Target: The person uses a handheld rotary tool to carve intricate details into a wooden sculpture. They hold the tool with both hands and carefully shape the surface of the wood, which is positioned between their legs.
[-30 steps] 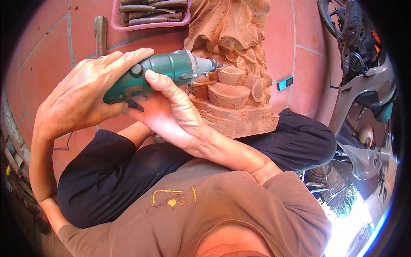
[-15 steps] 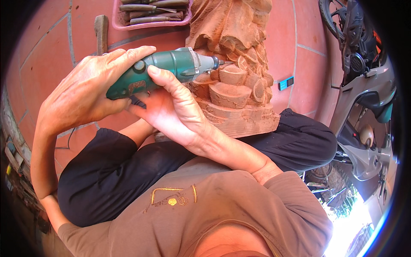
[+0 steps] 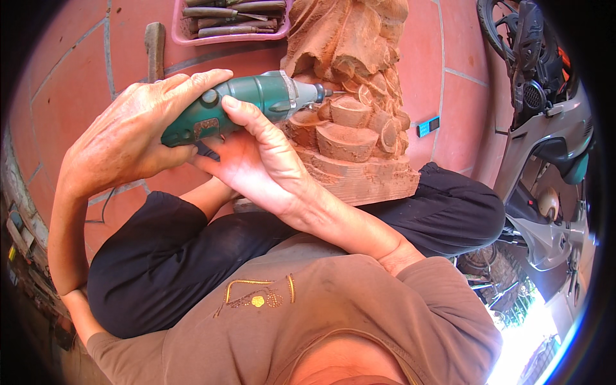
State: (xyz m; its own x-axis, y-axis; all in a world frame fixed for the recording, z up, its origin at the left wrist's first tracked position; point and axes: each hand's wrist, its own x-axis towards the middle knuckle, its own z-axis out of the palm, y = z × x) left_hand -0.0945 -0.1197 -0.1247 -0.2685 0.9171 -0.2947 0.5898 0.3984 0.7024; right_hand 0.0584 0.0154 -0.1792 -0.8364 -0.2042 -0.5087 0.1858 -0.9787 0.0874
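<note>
Both my hands grip a green die grinder (image 3: 256, 96) with a grey metal nose, held roughly level. My left hand (image 3: 131, 135) wraps round its rear end, fingers over the top. From below, my right hand (image 3: 263, 160) supports the body, with its thumb along the near side. The thin bit points right at a reddish-brown wood carving (image 3: 346, 141) and reaches the carved round shapes above its base. Whether the tip touches the wood, I cannot tell. The carving has draped folds in its upper part and rests against my crossed legs.
A pink plastic basket (image 3: 231, 40) of wooden-handled carving tools stands at the far left of the carving. Beside it lies a wooden mallet-like piece (image 3: 154, 51). A blue phone (image 3: 428, 126) lies on the red tiles to the right. A parked motorbike (image 3: 545, 141) lines the right side.
</note>
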